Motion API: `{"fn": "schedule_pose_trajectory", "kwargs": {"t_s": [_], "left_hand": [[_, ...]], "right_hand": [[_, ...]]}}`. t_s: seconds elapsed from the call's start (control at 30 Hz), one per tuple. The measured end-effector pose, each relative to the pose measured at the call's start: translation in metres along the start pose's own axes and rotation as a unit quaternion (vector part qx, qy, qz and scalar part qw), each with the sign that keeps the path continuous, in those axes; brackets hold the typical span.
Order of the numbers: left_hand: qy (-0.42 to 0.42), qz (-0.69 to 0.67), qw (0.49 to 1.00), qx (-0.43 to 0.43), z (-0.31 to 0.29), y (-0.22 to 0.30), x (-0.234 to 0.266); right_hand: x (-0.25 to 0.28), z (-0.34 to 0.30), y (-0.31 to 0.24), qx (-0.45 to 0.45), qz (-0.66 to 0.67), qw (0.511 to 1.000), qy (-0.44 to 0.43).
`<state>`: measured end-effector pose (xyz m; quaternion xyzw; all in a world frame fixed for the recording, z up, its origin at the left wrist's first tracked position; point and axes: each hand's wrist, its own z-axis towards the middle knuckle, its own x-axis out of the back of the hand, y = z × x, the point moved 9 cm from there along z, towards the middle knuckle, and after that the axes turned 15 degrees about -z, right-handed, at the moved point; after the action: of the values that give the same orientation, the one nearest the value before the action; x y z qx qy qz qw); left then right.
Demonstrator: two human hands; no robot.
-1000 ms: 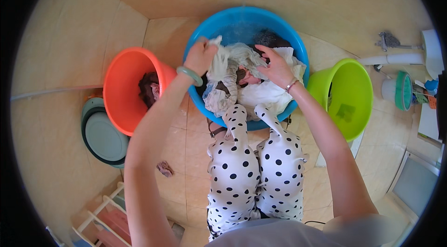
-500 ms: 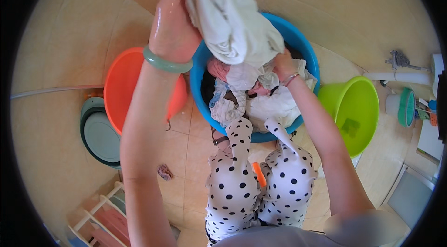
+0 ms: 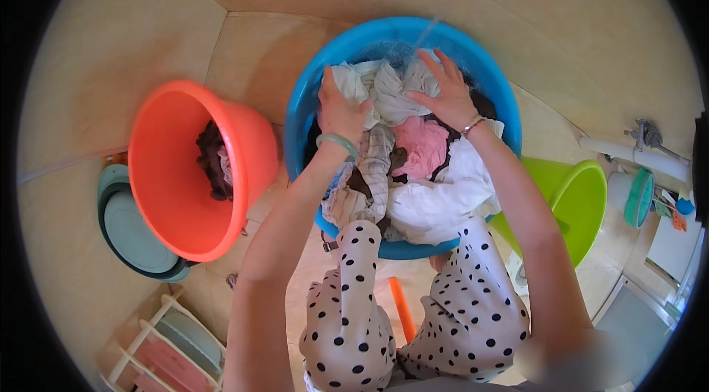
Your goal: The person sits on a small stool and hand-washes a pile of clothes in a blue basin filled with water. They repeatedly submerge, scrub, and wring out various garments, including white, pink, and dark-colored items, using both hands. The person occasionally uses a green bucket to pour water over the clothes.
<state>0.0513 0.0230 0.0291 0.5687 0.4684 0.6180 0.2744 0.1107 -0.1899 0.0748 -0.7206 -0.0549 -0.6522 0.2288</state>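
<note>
White cloth [image 3: 395, 100] under both wide-spread hands [image 3: 343, 111] [image 3: 453, 99] in a blue basin [image 3: 399, 25].

soft light, fisheye bending — black corners

from the person's head, one fisheye view looks down onto the nearby blue tub [image 3: 369, 32].

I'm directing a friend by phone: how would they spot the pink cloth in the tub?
Find the blue tub between the orange bucket and the green bucket. Inside, just below the right hand and above a white cloth in the picture, lies the crumpled pink cloth. It is the only pink piece showing in the tub.
</note>
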Motion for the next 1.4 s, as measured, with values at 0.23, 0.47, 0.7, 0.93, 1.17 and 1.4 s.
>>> {"fn": "schedule_pose_trajectory", "kwargs": {"t_s": [0.23, 0.47, 0.7, 0.93, 1.17, 1.4], "left_hand": [[-0.158, 0.181, 0.970, -0.043, 0.008, -0.001, -0.065], [-0.165, 0.125, 0.975, 0.076, 0.042, -0.052, -0.091], [-0.098, -0.142, 0.977, 0.126, 0.056, -0.071, -0.096], [-0.209, -0.806, 0.464, 0.302, 0.020, -0.008, -0.110], [-0.202, -0.789, 0.522, 0.252, 0.000, 0.042, -0.106], [-0.314, -0.817, 0.354, 0.329, -0.021, 0.037, -0.126]], "right_hand": [[-0.095, 0.017, -0.014, 0.024, -0.256, 0.961, -0.097], [-0.148, 0.049, 0.003, -0.005, -0.258, 0.933, -0.252], [-0.125, 0.067, 0.011, -0.018, -0.137, 0.988, -0.064], [0.022, 0.009, -0.088, 0.118, 0.026, 0.983, 0.138], [0.051, -0.058, -0.162, 0.207, -0.034, 0.966, 0.153], [0.045, -0.036, -0.156, 0.194, -0.011, 0.954, 0.228]]}}
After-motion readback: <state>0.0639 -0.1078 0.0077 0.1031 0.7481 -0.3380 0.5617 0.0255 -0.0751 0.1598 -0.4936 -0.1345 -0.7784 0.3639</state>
